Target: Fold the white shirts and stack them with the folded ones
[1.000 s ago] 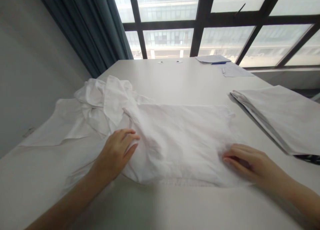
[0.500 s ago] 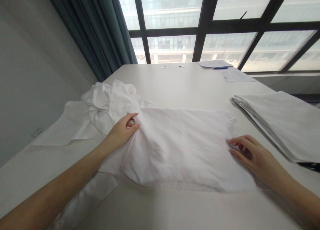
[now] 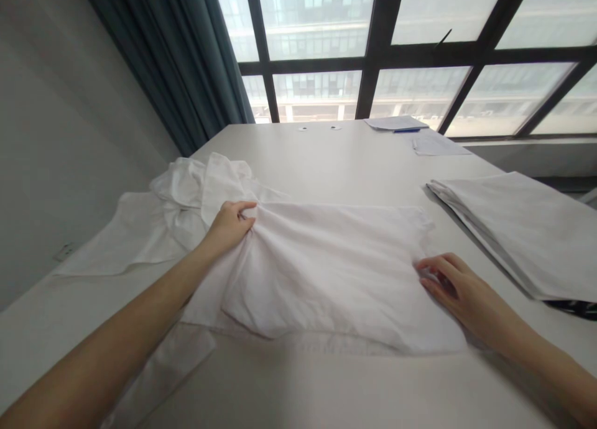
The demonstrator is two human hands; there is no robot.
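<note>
A white shirt [image 3: 336, 267] lies folded over on the table, its body spread between my two hands. My left hand [image 3: 231, 222] pinches the cloth at the far left of the folded part, and creases fan out from the fingertips. At the shirt's right edge, my right hand [image 3: 450, 280] has thumb and fingers closed on the fabric. Bunched white cloth [image 3: 200, 186] is heaped beyond my left hand, with a flat flap reaching left. Under my left forearm, a sleeve-like strip [image 3: 186, 354] hangs toward the near side, partly hidden.
A folded white cloth [image 3: 517, 230] with a dark edge beneath it lies on the right of the white table [image 3: 326, 161]. Papers [image 3: 396, 123] and a blue pen [image 3: 407, 130] are at the back right. Beyond stand windows and a dark curtain [image 3: 186, 56].
My left hand has shifted slightly up and left, drawing the cloth into tighter creases. My right hand has moved a little left with the shirt's edge. The view has tilted slightly.
</note>
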